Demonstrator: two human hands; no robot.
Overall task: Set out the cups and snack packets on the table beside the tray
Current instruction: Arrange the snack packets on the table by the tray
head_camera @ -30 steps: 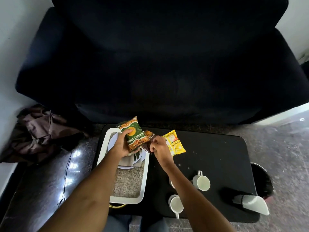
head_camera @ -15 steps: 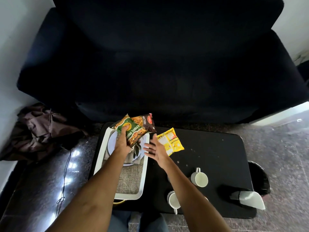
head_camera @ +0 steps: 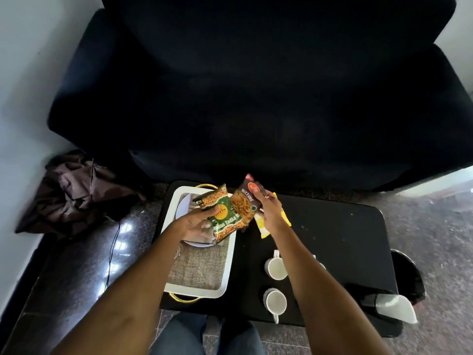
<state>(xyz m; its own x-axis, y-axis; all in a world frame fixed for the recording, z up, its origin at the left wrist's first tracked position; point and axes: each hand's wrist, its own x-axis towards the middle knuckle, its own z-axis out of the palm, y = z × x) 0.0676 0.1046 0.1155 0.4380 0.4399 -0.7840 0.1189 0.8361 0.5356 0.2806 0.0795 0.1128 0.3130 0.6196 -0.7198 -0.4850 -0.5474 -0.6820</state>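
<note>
brown packet in right hand, over tray edge

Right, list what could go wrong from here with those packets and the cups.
1. The right hand pinches only the edge of the brown mixture packet, which overlaps the green packet in the left hand; it may slip or snag.
2. The right forearm passes just over a white cup; lowering it could knock that cup.
3. The yellow packet lies under the right hand, crowding the landing spot.
</note>
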